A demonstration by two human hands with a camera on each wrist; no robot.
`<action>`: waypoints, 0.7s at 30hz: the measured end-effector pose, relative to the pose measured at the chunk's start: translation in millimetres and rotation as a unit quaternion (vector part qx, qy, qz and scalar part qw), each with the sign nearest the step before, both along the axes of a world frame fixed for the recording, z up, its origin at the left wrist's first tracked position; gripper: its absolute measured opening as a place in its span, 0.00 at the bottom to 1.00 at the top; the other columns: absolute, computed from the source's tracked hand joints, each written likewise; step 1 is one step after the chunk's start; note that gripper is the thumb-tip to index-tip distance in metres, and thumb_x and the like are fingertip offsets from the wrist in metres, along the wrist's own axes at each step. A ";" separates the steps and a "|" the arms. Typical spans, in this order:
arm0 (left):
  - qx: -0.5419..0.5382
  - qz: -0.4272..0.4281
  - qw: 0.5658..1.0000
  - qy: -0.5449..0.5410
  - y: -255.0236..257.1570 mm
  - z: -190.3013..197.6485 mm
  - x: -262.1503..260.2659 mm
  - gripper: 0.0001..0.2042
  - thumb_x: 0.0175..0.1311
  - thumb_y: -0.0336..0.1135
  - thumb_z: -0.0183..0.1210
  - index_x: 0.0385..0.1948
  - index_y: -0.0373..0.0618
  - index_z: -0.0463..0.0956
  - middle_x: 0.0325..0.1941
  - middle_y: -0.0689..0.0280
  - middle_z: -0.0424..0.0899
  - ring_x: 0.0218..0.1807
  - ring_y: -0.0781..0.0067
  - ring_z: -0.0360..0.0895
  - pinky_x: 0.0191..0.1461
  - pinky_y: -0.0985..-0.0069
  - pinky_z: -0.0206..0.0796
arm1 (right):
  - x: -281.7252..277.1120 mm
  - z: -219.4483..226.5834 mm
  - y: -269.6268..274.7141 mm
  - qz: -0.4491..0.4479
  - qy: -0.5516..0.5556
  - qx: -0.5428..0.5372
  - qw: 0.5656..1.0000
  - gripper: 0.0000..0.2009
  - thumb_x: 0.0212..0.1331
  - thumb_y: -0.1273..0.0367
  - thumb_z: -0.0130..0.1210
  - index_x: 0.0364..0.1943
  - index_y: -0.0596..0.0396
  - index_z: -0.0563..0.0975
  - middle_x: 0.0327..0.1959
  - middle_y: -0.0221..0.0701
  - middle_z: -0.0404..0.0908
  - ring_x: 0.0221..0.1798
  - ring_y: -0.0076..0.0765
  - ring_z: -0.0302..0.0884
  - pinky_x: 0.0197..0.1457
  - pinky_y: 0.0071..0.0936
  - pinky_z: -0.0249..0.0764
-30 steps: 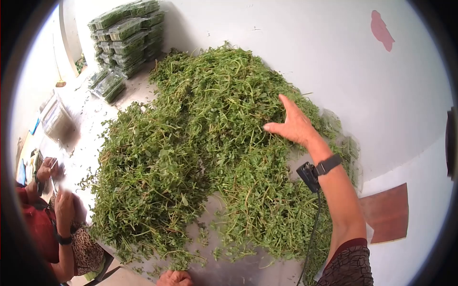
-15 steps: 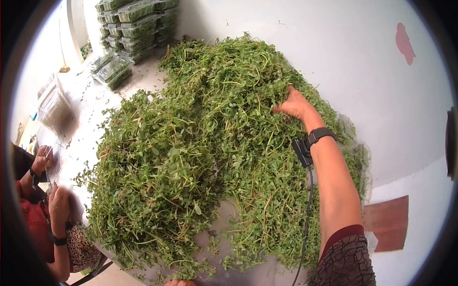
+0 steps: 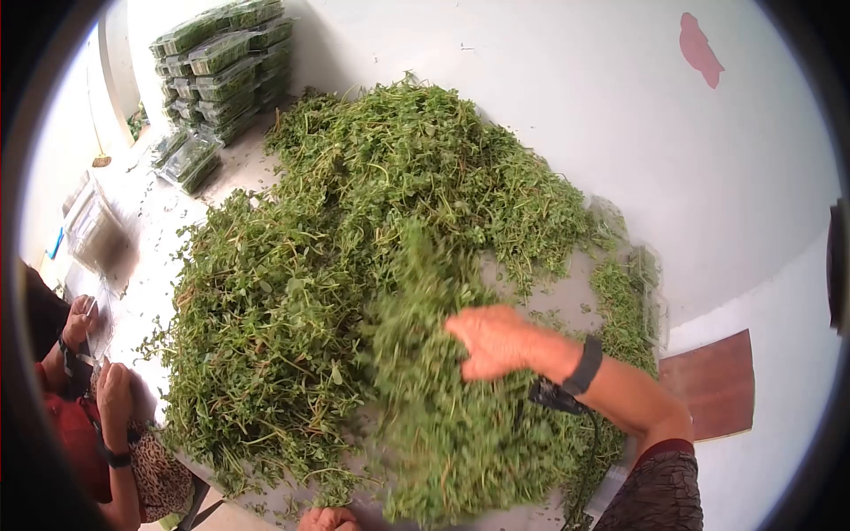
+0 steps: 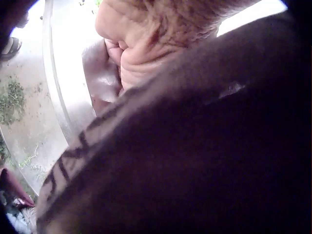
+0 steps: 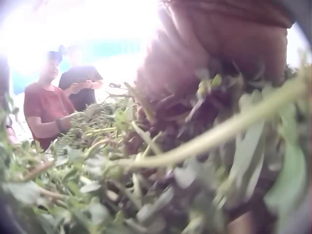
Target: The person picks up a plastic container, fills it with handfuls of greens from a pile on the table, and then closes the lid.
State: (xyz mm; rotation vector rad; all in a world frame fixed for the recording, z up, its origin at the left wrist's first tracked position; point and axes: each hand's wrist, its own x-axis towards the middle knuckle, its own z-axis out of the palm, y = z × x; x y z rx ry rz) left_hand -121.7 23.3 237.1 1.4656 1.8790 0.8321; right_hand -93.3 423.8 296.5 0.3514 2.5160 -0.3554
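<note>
The right hand (image 3: 496, 341) is low over the near part of the bench (image 3: 571, 296), with its fingers curled around a bunch of greens (image 3: 425, 354); the bunch is blurred, and it hangs from the hand towards the near edge. In the right wrist view, stems and small leaves (image 5: 204, 141) lie just in front of the fingers (image 5: 195, 63), which are bent around them. A dark band (image 3: 584, 365) sits on the right wrist. The left hand (image 3: 326, 519) shows only a little at the bottom edge of the head view, beside the near edge of the bench; in the left wrist view its fingers (image 4: 126, 53) seem curled next to a metal rim (image 4: 58, 87), but I cannot tell if they hold something. The big pile of greens (image 3: 354, 230) covers most of the bench, from the near edge up to the white wall (image 3: 567, 97). A bare part of the bench is seen just beyond the right hand. At the far left corner stands a stack of clear boxes (image 3: 221, 66) filled with greens, and some more boxes (image 3: 186, 159) lie just in front of it. On the left side another person (image 3: 88, 416) in a red top has both hands near a clear box (image 3: 93, 234).
</note>
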 end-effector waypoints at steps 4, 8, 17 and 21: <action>0.009 -0.005 1.000 0.003 0.0 -1.7 -1.8 0.14 0.46 0.28 0.64 0.35 0.42 0.71 0.42 0.53 0.71 0.42 0.47 0.67 0.45 0.56 0.61 | 5.8 33.1 -4.0 0.044 -0.121 -0.121 0.984 0.29 0.45 0.59 0.65 0.52 0.56 0.73 0.42 0.42 0.80 0.45 0.40 0.80 0.46 0.40 0.76; -0.013 -0.008 1.000 -0.004 -0.5 -0.4 -2.0 0.15 0.45 0.28 0.64 0.36 0.43 0.71 0.42 0.54 0.71 0.43 0.47 0.68 0.46 0.55 0.61 | -11.2 48.0 38.2 -0.207 0.094 0.053 0.972 0.37 0.46 0.56 0.66 0.63 0.55 0.68 0.59 0.47 0.73 0.60 0.47 0.73 0.64 0.41 0.69; -0.025 -0.003 1.000 0.007 1.4 0.6 -1.4 0.15 0.47 0.28 0.64 0.37 0.43 0.71 0.44 0.54 0.72 0.43 0.48 0.68 0.44 0.56 0.62 | -32.7 -3.0 179.2 -0.356 0.174 0.245 0.885 0.58 0.36 0.47 0.71 0.73 0.39 0.46 0.75 0.49 0.39 0.75 0.61 0.44 0.73 0.55 0.52; -0.039 -0.001 0.999 -0.008 -1.9 -0.6 0.2 0.15 0.47 0.28 0.64 0.37 0.43 0.71 0.43 0.54 0.71 0.43 0.47 0.68 0.44 0.55 0.62 | -41.1 -21.2 200.1 -0.382 0.135 0.253 0.878 0.56 0.36 0.48 0.71 0.73 0.40 0.49 0.70 0.48 0.55 0.67 0.58 0.61 0.66 0.52 0.63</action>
